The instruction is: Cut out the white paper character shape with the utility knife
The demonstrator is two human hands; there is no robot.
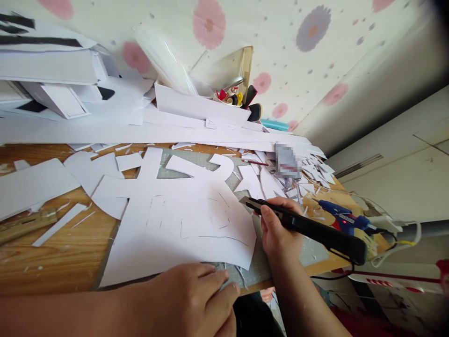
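Note:
My right hand [280, 229] is closed around a black utility knife [301, 222]. Its bare blade points left, just over the right edge of a large white foam-board sheet [140, 252]. Pencil lines are drawn on that sheet, and its outline has cut-out notches and curves. Beneath it lies a grey-green cutting mat [259, 269], mostly covered. At the sheet's near edge is my left hand [206, 299], fingers stretched to the right and slightly bent, beside thin offcut strips [241, 275]. Nothing shows in its fingers, though their undersides are hidden.
White scraps [315, 171] lie at the right, near a blue glue gun [345, 217] with a cable. A pixelated box [287, 161] and a red pencil [255, 162] sit behind the mat. Long white boards [157, 133] and a tool cup [228, 98] line the back.

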